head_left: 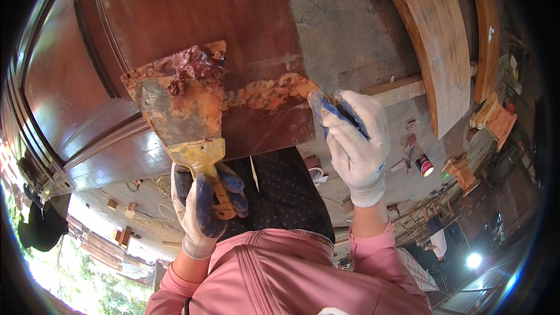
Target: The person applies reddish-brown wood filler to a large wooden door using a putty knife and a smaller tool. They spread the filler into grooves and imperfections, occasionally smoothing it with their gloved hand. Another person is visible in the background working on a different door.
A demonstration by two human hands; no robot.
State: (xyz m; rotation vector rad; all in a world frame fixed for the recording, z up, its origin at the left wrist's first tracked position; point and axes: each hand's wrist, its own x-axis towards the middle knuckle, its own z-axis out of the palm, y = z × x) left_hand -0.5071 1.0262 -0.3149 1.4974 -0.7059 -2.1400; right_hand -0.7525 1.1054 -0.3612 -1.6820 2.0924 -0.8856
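In the head view, the left hand grips a wide putty knife by its handle, and the right hand pinches a small smeared blade at the end of an orange-brown smear on the dark red wooden panel. The glossy paste sits heaped at the knife's far edge, so a tilt could drop it onto the panel; an overlong rightward stroke could carry filler past the panel's edge. That edge borders bare floor, leaving room before the curved board; the near edge lies close to the trousers, while the panel stretches openly beyond the smear.
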